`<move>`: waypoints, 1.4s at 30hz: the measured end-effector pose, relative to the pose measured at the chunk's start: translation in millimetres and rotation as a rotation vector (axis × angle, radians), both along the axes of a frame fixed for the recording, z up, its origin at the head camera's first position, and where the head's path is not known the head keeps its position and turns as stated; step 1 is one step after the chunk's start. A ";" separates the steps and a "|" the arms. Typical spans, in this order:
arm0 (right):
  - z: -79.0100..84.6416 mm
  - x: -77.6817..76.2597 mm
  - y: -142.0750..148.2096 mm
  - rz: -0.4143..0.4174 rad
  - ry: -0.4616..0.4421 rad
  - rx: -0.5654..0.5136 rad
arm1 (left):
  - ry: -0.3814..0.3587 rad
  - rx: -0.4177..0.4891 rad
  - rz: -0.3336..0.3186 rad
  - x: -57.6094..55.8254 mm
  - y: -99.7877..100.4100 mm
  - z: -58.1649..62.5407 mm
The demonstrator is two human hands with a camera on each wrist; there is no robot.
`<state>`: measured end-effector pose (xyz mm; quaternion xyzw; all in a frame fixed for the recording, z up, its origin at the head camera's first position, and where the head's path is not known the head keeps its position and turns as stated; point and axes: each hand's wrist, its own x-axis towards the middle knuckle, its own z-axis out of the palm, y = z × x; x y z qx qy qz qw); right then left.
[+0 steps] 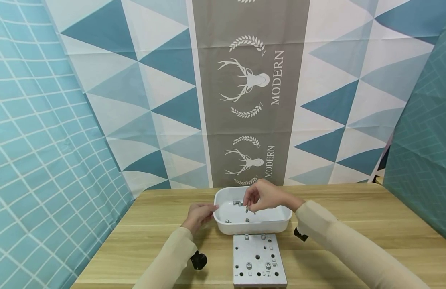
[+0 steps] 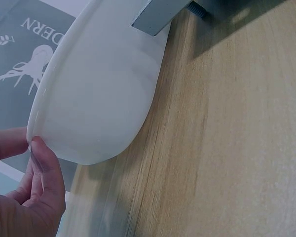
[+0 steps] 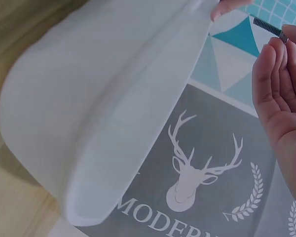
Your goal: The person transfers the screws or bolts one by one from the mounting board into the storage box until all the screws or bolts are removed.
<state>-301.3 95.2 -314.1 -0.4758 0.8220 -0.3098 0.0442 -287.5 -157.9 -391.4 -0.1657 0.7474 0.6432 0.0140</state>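
Note:
A white tray (image 1: 250,229) with rounded corners holds several loose metal bolts, among them a bolt (image 1: 228,221) near its front left corner. My left hand (image 1: 199,212) pinches the tray's left rim between thumb and fingers, as the left wrist view also shows. Over the tray, my right hand (image 1: 262,195) pinches a small threaded bolt (image 3: 269,28) by its head end, the dark thread sticking out past the fingertips. Just in front of the tray lies a silver metal plate (image 1: 246,253) with holes, several bolts standing in it with their heads up.
Both stand on a wooden table (image 1: 158,224). Behind its far edge hangs a patterned curtain (image 1: 248,120). A blue checked cloth (image 1: 46,160) borders the left side and a teal cloth (image 1: 421,160) the right.

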 end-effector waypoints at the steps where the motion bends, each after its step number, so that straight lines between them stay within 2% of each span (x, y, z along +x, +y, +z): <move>1: 1.9 -1.5 -0.6 -0.006 0.001 0.002 | -0.002 0.002 0.002 -0.1 -0.3 -0.1; 5: 8.0 -9.3 -3.2 -0.016 0.029 0.009 | -0.003 0.008 0.002 0.0 -1.8 0.2; 10: 15.0 -17.7 -6.3 -0.028 0.015 0.013 | -0.005 0.001 -0.003 0.6 -3.2 0.2; 18: 19.2 -31.6 -7.4 -0.036 0.044 0.018 | -0.013 0.001 0.008 0.2 -3.4 0.6; 28: 16.6 -49.1 -8.3 -0.069 0.029 0.027 | 0.002 0.011 -0.010 2.6 -2.6 3.2; 36: 12.4 -64.3 -12.2 -0.122 -0.014 0.037 | 0.004 0.019 -0.013 1.0 -2.3 1.6; 42: 7.1 -69.8 -13.6 -0.146 -0.053 0.049 | 0.002 0.017 -0.014 1.9 -0.4 0.8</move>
